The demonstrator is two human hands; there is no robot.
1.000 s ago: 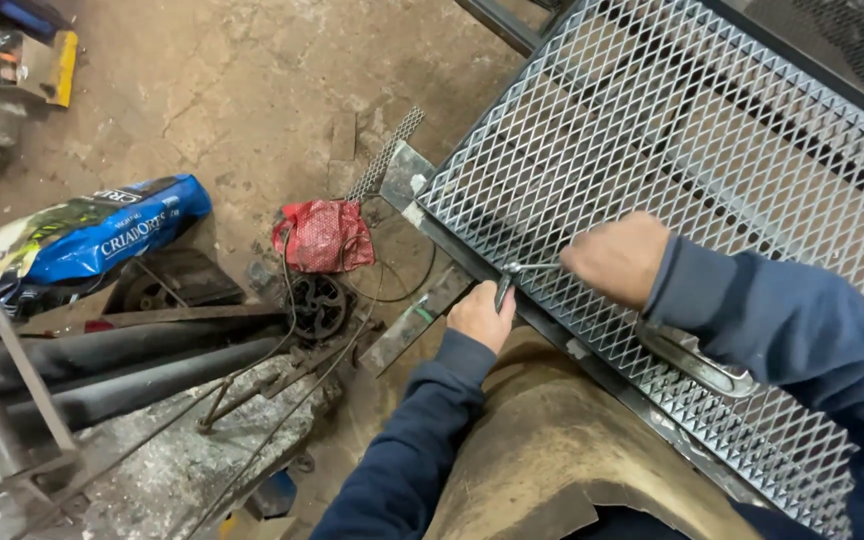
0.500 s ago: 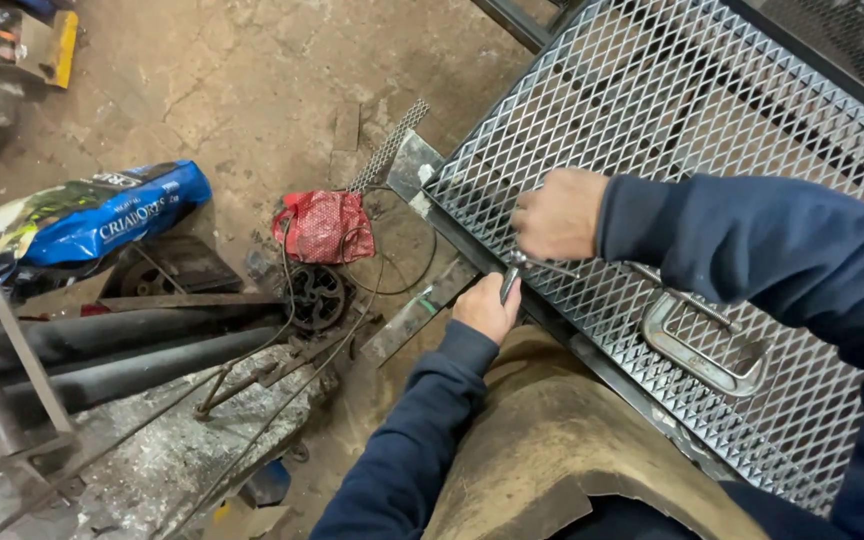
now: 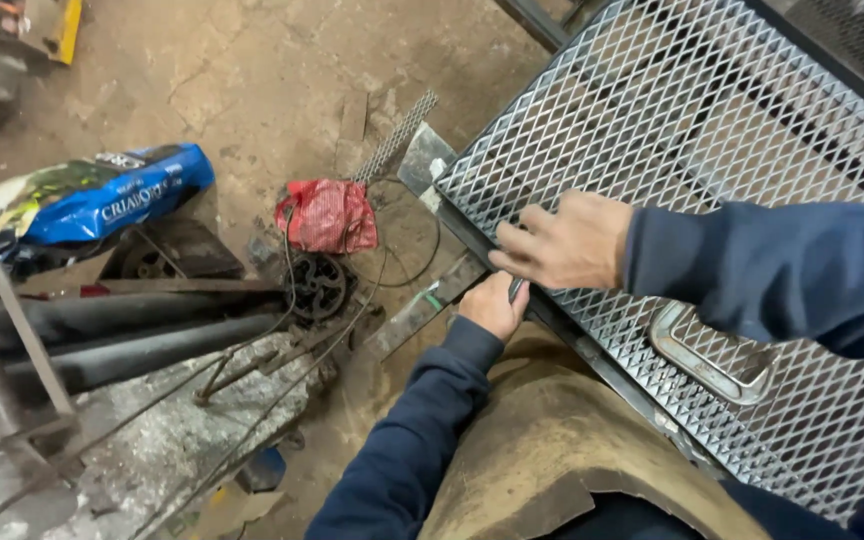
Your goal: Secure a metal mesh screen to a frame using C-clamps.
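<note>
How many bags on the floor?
2. A blue printed bag lies at far left above the dark pipes. A red mesh bag sits mid-floor, left of the expanded-metal grate. Others may be hidden behind the scrap.

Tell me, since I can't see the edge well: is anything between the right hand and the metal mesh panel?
Nothing visible. The right hand rests directly on the mesh panel near its lower edge, and the left hand sits just below at the frame edge.
</note>
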